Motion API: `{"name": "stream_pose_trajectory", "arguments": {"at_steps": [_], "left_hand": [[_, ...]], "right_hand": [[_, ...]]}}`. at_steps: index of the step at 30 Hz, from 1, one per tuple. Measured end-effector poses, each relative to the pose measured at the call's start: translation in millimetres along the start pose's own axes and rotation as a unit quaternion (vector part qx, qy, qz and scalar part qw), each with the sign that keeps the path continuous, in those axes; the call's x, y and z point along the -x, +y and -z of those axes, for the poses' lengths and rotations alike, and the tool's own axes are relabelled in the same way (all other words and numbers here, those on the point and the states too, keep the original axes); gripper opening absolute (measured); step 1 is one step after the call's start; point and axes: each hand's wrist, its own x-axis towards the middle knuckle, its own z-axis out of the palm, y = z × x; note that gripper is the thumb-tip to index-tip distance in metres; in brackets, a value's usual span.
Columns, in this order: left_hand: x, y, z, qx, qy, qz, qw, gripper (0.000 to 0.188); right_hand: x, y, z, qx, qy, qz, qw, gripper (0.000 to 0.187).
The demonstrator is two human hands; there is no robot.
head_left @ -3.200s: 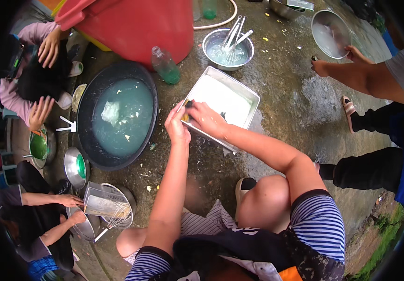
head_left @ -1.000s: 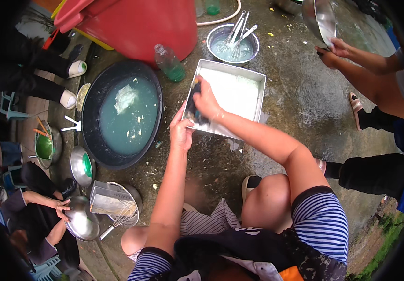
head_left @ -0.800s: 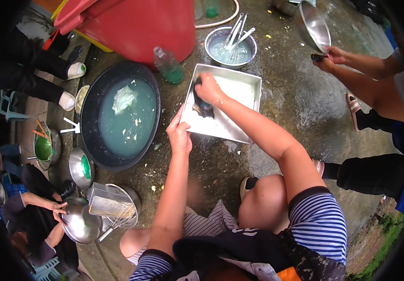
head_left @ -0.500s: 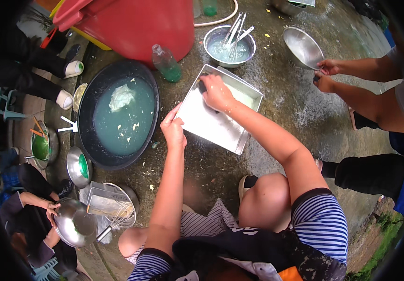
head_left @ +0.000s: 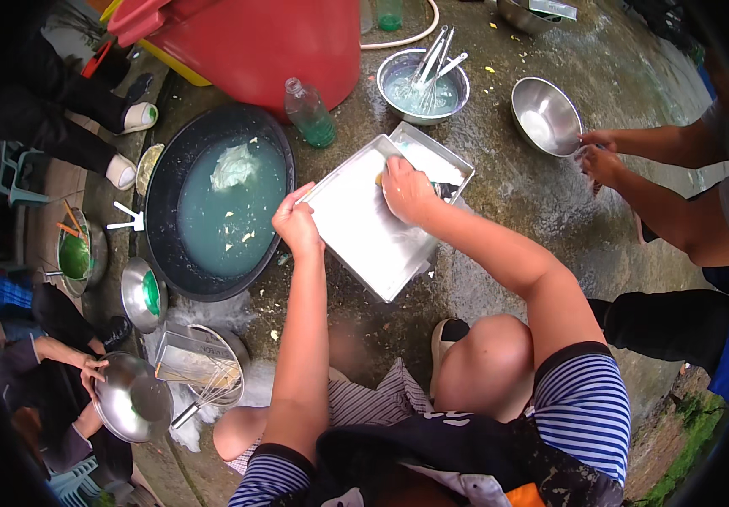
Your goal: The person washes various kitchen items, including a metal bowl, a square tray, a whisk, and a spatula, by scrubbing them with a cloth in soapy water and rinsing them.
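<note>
Metal pan [head_left: 348, 224] is in front of me, overlapping a second pan [head_left: 459, 171] on its right. My left hand [head_left: 299, 226] is clamped on its left edge; my right hand [head_left: 407, 193] is curled around a dark scrubber [head_left: 444, 190] over its far right part. Left lies a black basin [head_left: 160, 207] of cloudy water; farther off, a bowl [head_left: 424, 118] holds whisks [head_left: 432, 68].

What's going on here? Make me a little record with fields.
Left hand: grips the left corner of a metal pan
Right hand: over the pan, partly hiding a dark item
Left of pan: black tub with cloudy liquid and a white clump
Beyond pan: round bowl holding whisks
Back: red tub, clear bottle
Far right: another person's hands holding a steel bowl
Ground: wet concrete
</note>
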Motion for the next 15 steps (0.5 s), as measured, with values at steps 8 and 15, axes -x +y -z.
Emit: {"name": "stream_pose_trajectory", "arguments": {"at_steps": [8,15], "left_hand": [[-24,9,-8,-0.104,-0.011,-0.048,0.993,0.039],[-24,28,-18,-0.122,-0.03,-0.101,0.987,0.038]], "right_hand": [[8,19,-8,0.036,0.005,0.047,0.998,0.022],[-11,32,6,0.103,0.183,0.136,0.968,0.018]]}}
